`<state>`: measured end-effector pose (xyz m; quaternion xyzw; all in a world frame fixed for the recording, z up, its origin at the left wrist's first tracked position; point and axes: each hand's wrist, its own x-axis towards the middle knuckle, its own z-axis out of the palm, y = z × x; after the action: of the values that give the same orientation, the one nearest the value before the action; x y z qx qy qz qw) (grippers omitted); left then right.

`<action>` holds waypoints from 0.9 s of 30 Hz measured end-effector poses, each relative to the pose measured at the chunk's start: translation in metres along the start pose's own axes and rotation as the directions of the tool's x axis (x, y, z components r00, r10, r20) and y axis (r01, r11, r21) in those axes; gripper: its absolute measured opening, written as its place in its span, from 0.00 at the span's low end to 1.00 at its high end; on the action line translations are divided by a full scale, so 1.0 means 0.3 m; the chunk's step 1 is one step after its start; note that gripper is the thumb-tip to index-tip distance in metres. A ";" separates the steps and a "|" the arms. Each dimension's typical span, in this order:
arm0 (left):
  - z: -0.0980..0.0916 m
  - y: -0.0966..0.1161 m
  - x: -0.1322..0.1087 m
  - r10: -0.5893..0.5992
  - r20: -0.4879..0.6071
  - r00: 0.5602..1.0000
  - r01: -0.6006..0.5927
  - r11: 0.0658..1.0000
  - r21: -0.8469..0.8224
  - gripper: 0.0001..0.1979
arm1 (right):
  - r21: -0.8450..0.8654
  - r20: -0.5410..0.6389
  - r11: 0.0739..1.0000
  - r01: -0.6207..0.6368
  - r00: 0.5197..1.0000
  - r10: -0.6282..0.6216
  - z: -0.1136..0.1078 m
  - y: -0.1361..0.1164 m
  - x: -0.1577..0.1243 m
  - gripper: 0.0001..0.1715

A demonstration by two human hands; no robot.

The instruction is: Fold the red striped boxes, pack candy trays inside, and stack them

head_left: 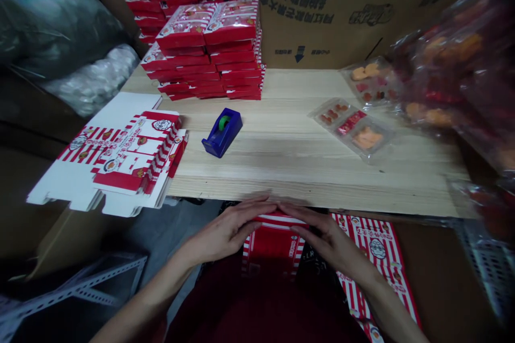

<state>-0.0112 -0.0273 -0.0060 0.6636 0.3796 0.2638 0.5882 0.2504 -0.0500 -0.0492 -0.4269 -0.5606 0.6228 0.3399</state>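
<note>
Head view, nearest first: the left hand (227, 233) and right hand (330, 241) sit side by side over a red-and-white striped box (273, 246), which stands just below the front edge of the table (306, 171), nearer the wearer than the blue tape dispenser (222, 132) and to its right. The fingers (257, 206) lie long and slightly curved, their tips meeting above the box's top edge. Neither hand is clenched, and whether they press on the card cannot be told. The box looks light and stiff but likely to buckle at its creases, so its flat sides would seem the best place to take hold, rather than its flaps.

Further right of the dispenser, a long striped card (376, 262) lies on a brown surface below the table. Left of the dispenser, flat printed box blanks (120, 163) lie on the table. Behind the dispenser rises a stack of red boxes (209, 59), with a cardboard carton (322, 16) further back. To the dispenser's right, clear plastic trays of orange and red sweets (354, 131) lie on the table, and a blurred clear bag (450, 80) fills the far right.
</note>
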 end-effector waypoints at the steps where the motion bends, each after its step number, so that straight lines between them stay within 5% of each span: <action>1: 0.002 -0.003 -0.007 0.012 -0.007 1.000 -0.012 1.000 0.022 0.26 | -0.014 0.004 1.000 0.004 1.000 -0.004 0.006 -0.001 -0.010 0.22; 8: 0.003 -0.092 -0.018 0.061 -0.019 0.998 -0.059 0.994 0.090 0.21 | -0.164 0.037 0.984 0.062 0.998 -0.057 0.048 0.019 -0.032 0.22; 13: -0.013 -0.125 0.017 0.121 0.001 0.993 -0.121 0.986 0.111 0.17 | -0.177 -0.186 0.979 0.098 0.974 -0.131 0.079 0.079 0.012 0.09; 15: -0.065 -0.119 0.048 0.157 -0.126 0.980 -0.129 0.971 0.202 0.17 | -0.159 -0.256 0.982 0.101 0.956 -0.140 0.083 0.098 0.029 0.07; 16: -0.104 -0.118 0.067 0.180 -0.281 0.943 -0.101 0.956 0.275 0.17 | -0.153 -0.271 0.984 0.094 0.953 -0.134 0.083 0.104 0.033 0.07; 17: -0.148 -0.122 0.090 0.209 -0.464 0.861 -0.036 0.935 0.354 0.18 | -0.149 -0.280 0.985 0.086 0.952 -0.125 0.082 0.107 0.036 0.07; 19: -0.241 -0.146 0.139 0.274 -0.743 0.610 0.152 0.880 0.450 0.27 | -0.135 -0.283 0.988 0.077 0.952 -0.114 0.080 0.109 0.036 0.07; 20: -0.283 -0.165 0.164 0.268 -0.797 0.541 0.241 0.859 0.452 0.32 | -0.128 -0.287 0.988 0.085 0.950 -0.119 0.080 0.109 0.035 0.06; 21: -0.319 -0.188 0.186 0.231 -0.818 0.526 0.292 0.855 0.429 0.35 | -0.124 -0.292 0.988 0.094 0.948 -0.127 0.080 0.110 0.035 0.07; 27: -0.425 -0.271 0.235 0.081 -0.782 0.618 0.280 0.907 0.315 0.15 | -0.147 -0.301 0.985 0.085 0.945 -0.126 0.086 0.114 0.044 0.09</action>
<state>-0.0883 0.1059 -0.0709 0.5670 0.6796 0.4063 0.2270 0.2233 -0.0535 -0.0847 -0.5100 -0.5627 0.4906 0.4273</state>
